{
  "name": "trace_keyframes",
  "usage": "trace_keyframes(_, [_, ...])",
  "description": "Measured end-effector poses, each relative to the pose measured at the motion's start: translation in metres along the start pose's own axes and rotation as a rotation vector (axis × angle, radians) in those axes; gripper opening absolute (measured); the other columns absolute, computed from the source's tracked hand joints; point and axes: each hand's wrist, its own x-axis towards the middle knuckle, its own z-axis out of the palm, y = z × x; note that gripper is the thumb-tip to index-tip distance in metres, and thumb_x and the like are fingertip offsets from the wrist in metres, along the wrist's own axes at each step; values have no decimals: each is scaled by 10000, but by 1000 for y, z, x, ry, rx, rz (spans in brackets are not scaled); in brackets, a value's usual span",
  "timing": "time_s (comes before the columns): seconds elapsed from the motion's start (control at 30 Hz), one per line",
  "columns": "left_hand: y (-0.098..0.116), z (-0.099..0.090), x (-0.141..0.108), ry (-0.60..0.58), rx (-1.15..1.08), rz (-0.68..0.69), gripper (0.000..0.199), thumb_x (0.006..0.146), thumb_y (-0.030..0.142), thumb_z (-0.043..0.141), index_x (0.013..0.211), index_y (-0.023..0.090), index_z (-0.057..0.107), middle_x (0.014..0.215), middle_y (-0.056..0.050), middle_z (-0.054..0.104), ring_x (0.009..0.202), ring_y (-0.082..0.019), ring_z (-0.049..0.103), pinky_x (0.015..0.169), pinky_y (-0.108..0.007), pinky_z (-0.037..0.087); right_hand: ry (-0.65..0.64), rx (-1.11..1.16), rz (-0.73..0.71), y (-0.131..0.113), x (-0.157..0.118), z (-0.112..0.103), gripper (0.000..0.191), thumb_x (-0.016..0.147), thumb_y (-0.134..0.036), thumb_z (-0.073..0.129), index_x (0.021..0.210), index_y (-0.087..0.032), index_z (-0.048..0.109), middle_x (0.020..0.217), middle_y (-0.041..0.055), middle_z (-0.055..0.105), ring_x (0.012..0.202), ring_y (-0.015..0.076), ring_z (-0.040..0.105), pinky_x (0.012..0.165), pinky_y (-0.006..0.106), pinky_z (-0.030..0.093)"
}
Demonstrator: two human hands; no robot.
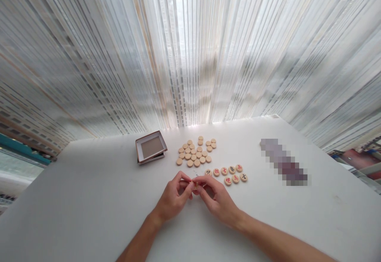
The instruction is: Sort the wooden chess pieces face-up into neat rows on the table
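My left hand (175,194) and my right hand (216,196) meet over the near middle of the table, fingertips pinched together on a small Chinese chess piece (195,187). Fingers cover most of that piece, so its marking cannot be read. Just right of my hands, several chess pieces lie face up in two short rows; a red-marked piece (228,181) and a black-marked piece (243,177) are among the nearer ones. Beyond my fingertips spreads a loose group of plain-looking pieces (193,151), no characters showing on top.
An open shallow box (151,147) sits at the back left, stacked on another box part. On the right of the white table (98,210) lies a pixelated, unrecognisable object (284,163). Pale striped curtains (190,56) hang along the far edge.
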Motion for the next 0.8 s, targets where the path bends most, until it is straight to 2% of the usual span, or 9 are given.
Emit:
trace_keyframes(0.13, [3,-1,0,-1,-18,-2,284,949,464,528,896,186,507,703,-23,678,646,-151,631,634,-246,487,-2,-10,18,-1,0,0,192,975,-326,527,1121,-236,615,1001,53,665,872,179,652,797,321,547])
trace_keyframes(0.37, [3,-1,-2,-72,25,47,259,956,386,540,1120,198,470,798,-35,697,702,-153,624,690,-264,488,26,39,54,0,1,-1,224,973,-346,532,1159,-236,593,1027,57,674,896,181,666,827,331,554])
trace_keyframes(0.8, [9,3,-3,-80,99,58,232,931,339,585,1110,210,513,774,-22,702,707,-152,630,678,-250,492,45,50,86,-3,2,-1,182,957,-393,554,995,-215,573,914,32,667,818,173,671,734,293,551])
